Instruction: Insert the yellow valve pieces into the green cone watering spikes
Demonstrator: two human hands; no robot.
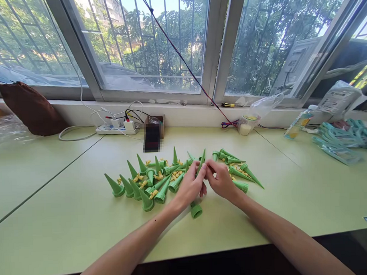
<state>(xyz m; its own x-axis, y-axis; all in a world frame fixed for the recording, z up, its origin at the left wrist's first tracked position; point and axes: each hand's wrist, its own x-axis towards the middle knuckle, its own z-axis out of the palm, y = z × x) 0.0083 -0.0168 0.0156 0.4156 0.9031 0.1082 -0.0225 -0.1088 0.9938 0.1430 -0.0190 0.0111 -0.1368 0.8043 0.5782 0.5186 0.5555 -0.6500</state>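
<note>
My left hand [191, 186] grips a green cone-shaped spike [196, 209]; its wide end sticks out below the hand and its tip rises past my fingers. My right hand [221, 179] meets the left at the spike's upper part, fingers pinched on it or on a small piece I cannot make out. Behind and to the left lies a pile of green spikes [149, 183] mixed with small yellow parts [157, 176]. Several more green spikes [237, 169] lie right of my hands. All rest on the pale green table [84, 213].
At the back stand a power strip with cables [117, 127], a small dark box [153, 135], a bagged jar [249, 121] and a brown bag [32, 108]. A plastic bottle [299, 123] and teal packets [343, 142] lie at right. A window ledge runs behind.
</note>
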